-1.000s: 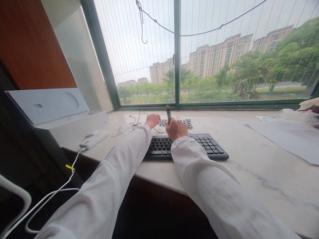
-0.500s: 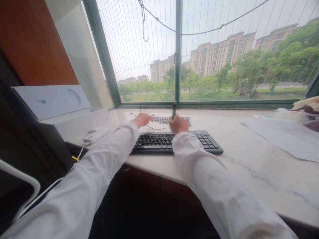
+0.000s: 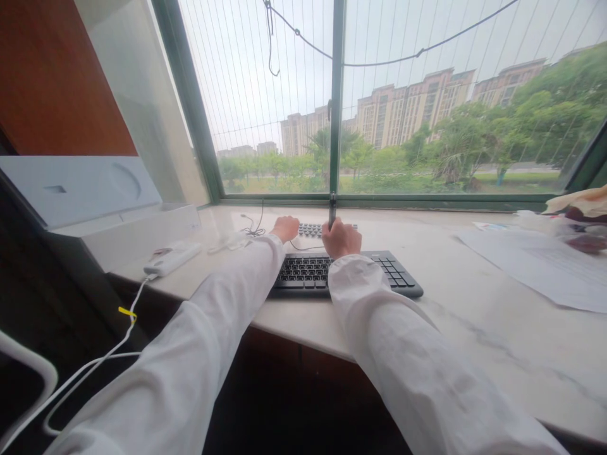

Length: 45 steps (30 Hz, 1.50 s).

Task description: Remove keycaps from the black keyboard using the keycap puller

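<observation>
A black keyboard [image 3: 303,276] lies near the table's front edge. Its main section shows bare key sockets, while the number pad [image 3: 392,270] at the right has its keycaps on. Behind it, loose keycaps [image 3: 310,230] stand in rows. My right hand [image 3: 342,239] is closed over the keyboard's back edge around a slim black tool [image 3: 332,212], whose upper end points up; its lower end is hidden. My left hand [image 3: 285,229] is at the left end of the loose keycaps, back towards me. Its fingers are mostly hidden, so I cannot tell what they hold.
At the left stand an open white box [image 3: 128,230] and a white power strip [image 3: 171,258] with a cable. A thin dark cable [image 3: 256,231] lies coiled behind my left forearm. Paper sheets [image 3: 535,265] and plastic bags [image 3: 581,230] are at the right. The window [image 3: 336,126] closes off the back.
My left hand has shifted right and a little nearer to the loose keycaps, uncovering the coiled cable. My right hand keeps its grip on the black tool. The view has turned slightly.
</observation>
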Each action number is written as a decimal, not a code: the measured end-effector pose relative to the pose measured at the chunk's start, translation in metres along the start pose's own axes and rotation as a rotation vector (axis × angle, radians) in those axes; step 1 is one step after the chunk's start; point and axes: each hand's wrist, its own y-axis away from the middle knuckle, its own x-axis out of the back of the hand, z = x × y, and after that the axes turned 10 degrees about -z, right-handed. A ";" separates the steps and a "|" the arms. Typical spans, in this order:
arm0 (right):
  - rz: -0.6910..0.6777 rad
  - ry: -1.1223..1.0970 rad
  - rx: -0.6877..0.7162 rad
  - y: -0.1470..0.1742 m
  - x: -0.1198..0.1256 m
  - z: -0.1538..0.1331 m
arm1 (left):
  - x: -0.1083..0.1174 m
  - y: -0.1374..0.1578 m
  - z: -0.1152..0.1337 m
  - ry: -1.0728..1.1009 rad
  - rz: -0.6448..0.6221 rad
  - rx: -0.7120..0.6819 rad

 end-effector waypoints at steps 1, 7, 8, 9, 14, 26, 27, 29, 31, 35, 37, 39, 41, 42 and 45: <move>0.001 0.007 0.003 0.000 0.000 0.000 | -0.001 -0.003 0.001 0.006 0.006 0.006; -0.028 0.034 0.026 0.001 -0.001 -0.002 | -0.001 -0.006 0.000 0.039 0.024 -0.031; -0.035 0.034 0.030 0.001 -0.001 -0.003 | -0.001 -0.006 -0.001 0.044 0.027 -0.035; -0.040 0.032 0.034 0.002 -0.001 -0.003 | -0.001 -0.005 -0.001 0.048 0.032 -0.037; -0.043 0.033 0.052 0.001 -0.002 -0.003 | 0.002 0.001 -0.003 0.063 0.073 -0.045; -0.074 0.077 0.117 0.008 0.002 -0.009 | 0.040 0.074 -0.017 0.159 0.292 0.072; -0.067 0.081 0.120 0.009 0.003 -0.009 | 0.042 0.086 -0.020 0.168 0.313 0.082; -0.046 0.090 0.130 0.010 0.004 -0.010 | 0.041 0.115 -0.025 0.193 0.383 0.089; -0.035 0.092 0.144 0.012 0.005 -0.011 | 0.031 0.148 -0.030 0.214 0.478 0.087; -0.016 0.099 0.180 0.014 0.003 -0.014 | -0.010 0.207 -0.037 0.273 0.593 0.142; 0.009 0.102 0.201 0.015 0.002 -0.017 | -0.034 0.226 -0.039 0.326 0.612 0.214; 0.025 0.106 0.216 0.017 0.000 -0.021 | -0.053 0.236 -0.039 0.393 0.603 0.262; 0.030 0.112 0.238 0.019 -0.001 -0.025 | -0.063 0.240 -0.040 0.449 0.603 0.241; 0.032 0.111 0.255 0.020 -0.002 -0.026 | -0.065 0.241 -0.041 0.473 0.599 0.201; 0.038 0.080 0.313 0.023 -0.004 -0.032 | -0.063 0.242 -0.045 0.527 0.547 0.017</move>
